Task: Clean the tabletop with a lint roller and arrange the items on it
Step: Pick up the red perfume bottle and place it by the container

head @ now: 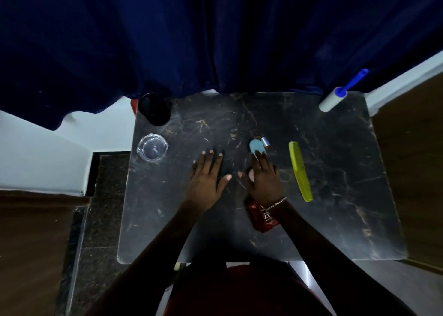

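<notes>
On the black marble tabletop, the white lint roller with a blue handle lies at the far right corner, away from both hands. My left hand rests flat and open on the middle of the table. My right hand lies over a small item, its fingertips touching a light blue oval object next to a small silver cap. A red bottle lies under my right wrist. A yellow-green comb lies to the right of that hand.
A black round container stands at the far left corner, with a clear glass ashtray just in front of it. A dark blue curtain hangs behind the table. Floor drops off on the left and right sides.
</notes>
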